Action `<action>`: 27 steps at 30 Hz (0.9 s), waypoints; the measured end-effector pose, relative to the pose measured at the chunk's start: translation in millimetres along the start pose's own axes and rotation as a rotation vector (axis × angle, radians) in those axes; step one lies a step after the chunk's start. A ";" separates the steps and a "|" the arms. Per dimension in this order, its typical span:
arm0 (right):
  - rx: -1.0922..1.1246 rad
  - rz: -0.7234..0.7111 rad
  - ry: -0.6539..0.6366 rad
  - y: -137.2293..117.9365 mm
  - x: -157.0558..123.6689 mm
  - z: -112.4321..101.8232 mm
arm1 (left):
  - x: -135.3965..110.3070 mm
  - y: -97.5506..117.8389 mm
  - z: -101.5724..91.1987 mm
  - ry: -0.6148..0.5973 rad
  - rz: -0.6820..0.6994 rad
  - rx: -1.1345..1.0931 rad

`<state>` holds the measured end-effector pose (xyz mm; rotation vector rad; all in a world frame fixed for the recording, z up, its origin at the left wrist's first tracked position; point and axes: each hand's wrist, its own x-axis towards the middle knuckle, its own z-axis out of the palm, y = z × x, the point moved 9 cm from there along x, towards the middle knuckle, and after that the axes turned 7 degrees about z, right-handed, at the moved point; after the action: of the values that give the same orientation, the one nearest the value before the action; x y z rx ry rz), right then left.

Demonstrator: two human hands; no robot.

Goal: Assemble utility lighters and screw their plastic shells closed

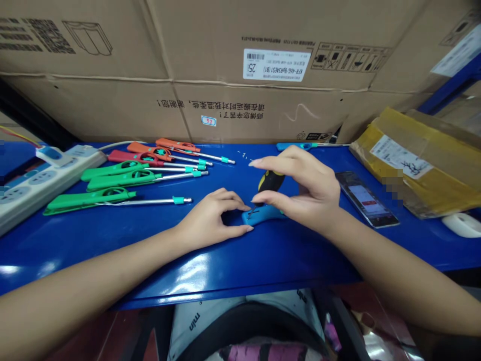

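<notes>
A blue long-nozzle lighter (pixel 265 214) lies flat on the blue table in front of me. My left hand (pixel 215 220) pinches its left end between thumb and fingers. In my right hand (pixel 306 188) is a small black-and-yellow screwdriver (pixel 271 181), gripped by the handle. The screwdriver's shaft slants down to the left, its tip at the left end of the lighter body. My right hand hides the lighter's other end. Left of my hands lie several more lighters, among them a green one (pixel 90 199), a red one (pixel 137 158) and an orange one (pixel 178 145).
A white power strip (pixel 48 175) runs along the left side. Large cardboard boxes (pixel 210 55) wall off the back, with another blue lighter (pixel 296 146) before them. To the right are a phone (pixel 368 199), a yellow-taped parcel (pixel 417 160) and a white mouse (pixel 463 224).
</notes>
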<state>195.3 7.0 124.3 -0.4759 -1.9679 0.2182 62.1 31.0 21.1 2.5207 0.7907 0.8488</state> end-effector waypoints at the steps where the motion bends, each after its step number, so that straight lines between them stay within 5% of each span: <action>1: 0.006 0.006 -0.034 0.1 0.5 2.1 | 0.0 0.0 0.0 -0.001 0.000 -0.004; 5: 0.122 0.109 -0.197 6.6 0.5 13.4 | 0.6 -0.8 1.0 -0.014 -0.014 -0.015; 10: -0.011 0.028 0.000 3.5 1.3 -2.6 | 1.4 -0.5 0.3 -0.015 -0.026 -0.007; 15: 0.085 0.127 -0.151 12.2 -0.3 9.2 | 1.7 -0.3 0.5 -0.022 -0.028 -0.015; 20: 0.022 0.050 -0.019 7.6 0.0 0.0 | 1.0 -1.0 1.1 -0.021 -0.027 -0.009; 27: 0.168 0.157 -0.133 15.5 -0.6 9.2 | 1.2 -0.1 0.0 -0.019 -0.028 -0.006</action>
<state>190.9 21.3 114.4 -0.5173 -2.0213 0.5218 62.9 31.8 21.6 2.5026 0.8147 0.8155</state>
